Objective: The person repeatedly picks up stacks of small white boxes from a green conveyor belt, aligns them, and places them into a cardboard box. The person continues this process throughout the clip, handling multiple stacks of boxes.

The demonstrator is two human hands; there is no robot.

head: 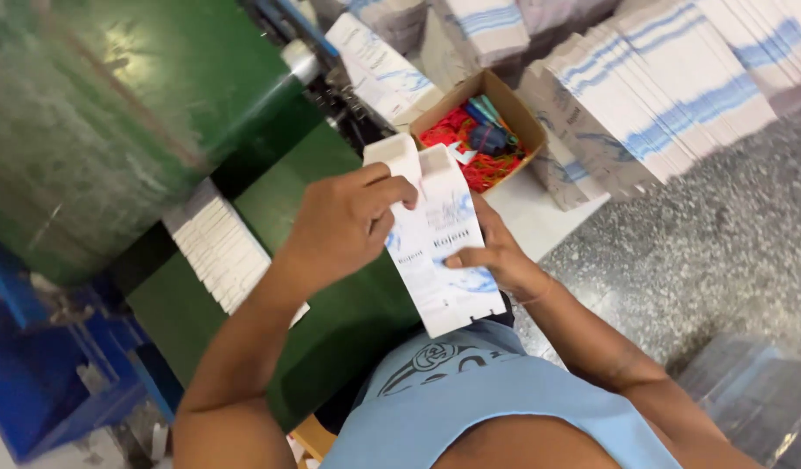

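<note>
I hold a flat, unfolded white carton (440, 252) with blue print in both hands, close to my chest. My left hand (344, 221) grips its upper left edge, fingers curled over the top flap. Behind and under the carton's right side sits my right hand (496, 256), its thumb pressed on the front face. A row of flat white cartons (220, 247) lies on the green machine belt (331, 313) just left of my left arm.
A small open cardboard box (483, 130) of red and blue rubber bands sits beyond my hands. Tall stacks of flat white-and-blue cartons (652, 95) fill the upper right on the speckled floor (722, 243). A blue machine frame (44, 373) stands at lower left.
</note>
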